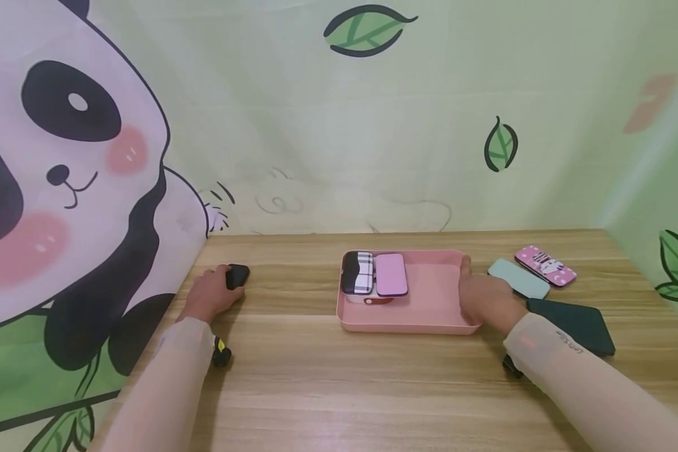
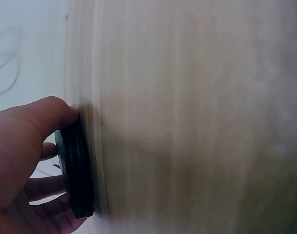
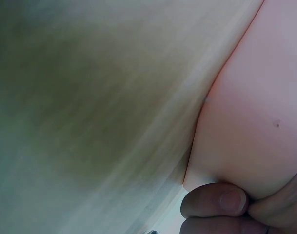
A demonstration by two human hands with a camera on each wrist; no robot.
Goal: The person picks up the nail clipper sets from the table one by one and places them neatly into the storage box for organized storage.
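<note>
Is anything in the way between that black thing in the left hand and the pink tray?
Nothing visible stands on the table between the black object in the left hand and the pink tray; inside the tray's raised left wall sits a plaid case.

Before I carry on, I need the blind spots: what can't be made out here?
Black item: left end, head view, behind the left hand.
Tray: part of its right rim, head view, behind the right hand.
Bottom box: top, head view, under the plaid case and pink case.
Dark case: near-left part, head view, behind the right sleeve.
Table: grain, right wrist view, blurred.
</note>
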